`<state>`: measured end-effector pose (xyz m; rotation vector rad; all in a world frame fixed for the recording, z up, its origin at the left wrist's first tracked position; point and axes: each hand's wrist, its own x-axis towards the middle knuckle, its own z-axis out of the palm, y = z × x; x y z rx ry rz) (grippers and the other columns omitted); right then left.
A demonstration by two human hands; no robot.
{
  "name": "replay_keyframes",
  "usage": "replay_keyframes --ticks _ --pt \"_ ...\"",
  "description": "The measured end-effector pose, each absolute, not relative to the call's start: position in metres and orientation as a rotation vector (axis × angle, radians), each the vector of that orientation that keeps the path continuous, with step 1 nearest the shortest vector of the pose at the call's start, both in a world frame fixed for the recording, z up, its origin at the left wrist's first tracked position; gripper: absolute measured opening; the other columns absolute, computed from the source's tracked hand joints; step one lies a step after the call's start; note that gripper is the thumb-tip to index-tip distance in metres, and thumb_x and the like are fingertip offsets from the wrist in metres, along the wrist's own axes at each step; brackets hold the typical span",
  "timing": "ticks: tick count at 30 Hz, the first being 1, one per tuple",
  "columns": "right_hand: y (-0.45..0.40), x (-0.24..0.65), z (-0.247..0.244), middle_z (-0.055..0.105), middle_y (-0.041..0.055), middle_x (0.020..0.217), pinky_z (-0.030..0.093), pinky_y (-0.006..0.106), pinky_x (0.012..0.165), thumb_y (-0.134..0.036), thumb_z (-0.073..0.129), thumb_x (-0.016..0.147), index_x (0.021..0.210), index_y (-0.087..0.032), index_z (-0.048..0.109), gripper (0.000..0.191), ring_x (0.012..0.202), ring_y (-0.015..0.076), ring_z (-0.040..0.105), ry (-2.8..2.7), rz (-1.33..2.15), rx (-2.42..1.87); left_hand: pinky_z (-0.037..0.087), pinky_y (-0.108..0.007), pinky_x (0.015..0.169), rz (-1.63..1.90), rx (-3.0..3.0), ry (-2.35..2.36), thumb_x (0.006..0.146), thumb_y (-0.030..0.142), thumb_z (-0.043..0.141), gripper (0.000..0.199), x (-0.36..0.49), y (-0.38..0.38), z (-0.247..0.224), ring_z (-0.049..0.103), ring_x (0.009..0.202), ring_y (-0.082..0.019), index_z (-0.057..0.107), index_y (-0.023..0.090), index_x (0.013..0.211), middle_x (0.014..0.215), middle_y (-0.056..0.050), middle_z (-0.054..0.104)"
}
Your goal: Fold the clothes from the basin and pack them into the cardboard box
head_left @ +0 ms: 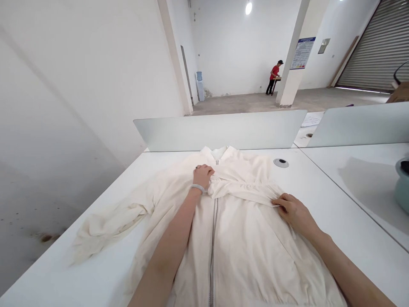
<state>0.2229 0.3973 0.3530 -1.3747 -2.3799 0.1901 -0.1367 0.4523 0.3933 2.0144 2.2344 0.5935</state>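
A cream zip-front jacket [243, 238] lies on the white table, its collar toward the far edge. One sleeve [108, 226] stretches out to the left; the other sleeve [246, 186] is folded across the chest, over the zip. My left hand [203, 175], with a light band at the wrist, has its fingers closed on the folded sleeve's end near the collar. At the right side of the jacket, my right hand [287, 207] pinches the lower edge of the folded sleeve.
A low frosted divider [220, 131] runs along the far edge of the table [128, 183]. A round cable port [281, 163] is right of the collar. A teal object [402, 187] stands at far right. Beyond, a person [275, 76] stands beside a pillar.
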Motion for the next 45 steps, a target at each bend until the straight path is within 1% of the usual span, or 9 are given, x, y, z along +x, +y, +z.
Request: replay_keyframes --ticks 4,7,9,12,17,25,30,36,45 --pt "0.398 0.223 0.352 0.060 0.0036 0.096 0.047 0.030 0.071 -0.014 0.040 0.084 0.098 -0.024 0.067 0.032 0.085 0.0165 0.056 -2.382 0.156 -1.376 0.041 -0.034 0.090 0.483 1.747 2.438 0.096 0.035 0.030 0.037 -0.160 0.448 0.407 0.054 0.109 -0.023 0.063 0.019 0.100 0.115 -0.012 0.060" --pt "0.398 0.223 0.352 0.060 0.0035 0.096 0.047 0.029 0.071 -0.013 0.041 0.083 0.098 -0.024 0.068 0.033 0.085 0.0163 0.056 -2.384 0.138 -1.384 0.045 -0.039 0.081 0.296 1.578 2.451 0.091 0.055 0.031 0.049 -0.167 0.444 0.413 0.061 0.100 -0.030 0.063 0.017 0.096 0.105 -0.015 0.066" --pt "0.398 0.223 0.352 0.060 0.0037 0.096 0.047 0.030 0.072 -0.012 0.041 0.083 0.099 -0.023 0.068 0.033 0.084 0.0162 0.056 -2.388 0.130 -1.378 0.046 -0.041 0.080 0.209 1.528 2.436 0.085 0.064 0.038 0.056 -0.165 0.443 0.413 0.061 0.102 -0.034 0.061 0.016 0.101 0.108 -0.018 0.065" --pt "0.397 0.223 0.353 0.060 0.0040 0.096 0.047 0.030 0.071 -0.013 0.041 0.083 0.099 -0.024 0.068 0.033 0.083 0.0163 0.057 -2.391 0.117 -1.377 0.046 -0.038 0.082 0.159 1.551 2.384 0.084 0.055 0.046 0.049 -0.161 0.443 0.409 0.059 0.109 -0.032 0.056 0.016 0.111 0.117 -0.018 0.063" --pt "0.396 0.222 0.358 0.060 0.0042 0.097 0.047 0.030 0.070 -0.015 0.039 0.084 0.098 -0.025 0.069 0.035 0.083 0.0163 0.057 -2.401 0.124 -1.399 0.045 -0.031 0.085 0.155 1.601 2.348 0.090 0.035 0.041 0.033 -0.161 0.447 0.401 0.059 0.112 -0.025 0.052 0.016 0.116 0.122 -0.015 0.061" --pt "0.395 0.222 0.359 0.060 0.0043 0.097 0.048 0.030 0.069 -0.017 0.038 0.083 0.097 -0.025 0.069 0.035 0.083 0.0166 0.058 -2.383 0.160 -1.408 0.045 -0.037 0.085 0.172 1.611 2.386 0.090 0.039 0.041 0.035 -0.161 0.447 0.398 0.058 0.113 -0.028 0.048 0.017 0.118 0.123 -0.018 0.059" --pt "0.395 0.223 0.360 0.060 0.0040 0.098 0.047 0.030 0.071 -0.018 0.036 0.084 0.099 -0.024 0.067 0.035 0.085 0.0164 0.057 -2.399 0.192 -1.426 0.042 -0.034 0.090 0.218 1.648 2.377 0.092 0.025 0.039 0.028 -0.165 0.451 0.390 0.056 0.116 -0.025 0.050 0.017 0.116 0.120 -0.017 0.061" --pt "0.395 0.223 0.358 0.060 0.0049 0.098 0.047 0.031 0.069 -0.020 0.037 0.083 0.096 -0.024 0.067 0.033 0.084 0.0174 0.058 -2.382 0.211 -1.405 0.043 -0.032 0.091 0.288 1.605 2.352 0.091 0.023 0.042 0.026 -0.171 0.452 0.388 0.057 0.115 -0.024 0.053 0.015 0.114 0.119 -0.016 0.062" --pt "0.398 0.228 0.354 0.061 0.0052 0.100 0.047 0.030 0.065 -0.025 0.038 0.083 0.098 -0.024 0.067 0.033 0.086 0.0188 0.059 -2.375 0.222 -1.381 0.051 -0.024 0.067 0.450 1.423 2.189 0.091 0.036 0.045 0.039 -0.192 0.436 0.420 0.069 0.081 -0.017 0.051 0.016 0.124 0.113 -0.012 0.066"
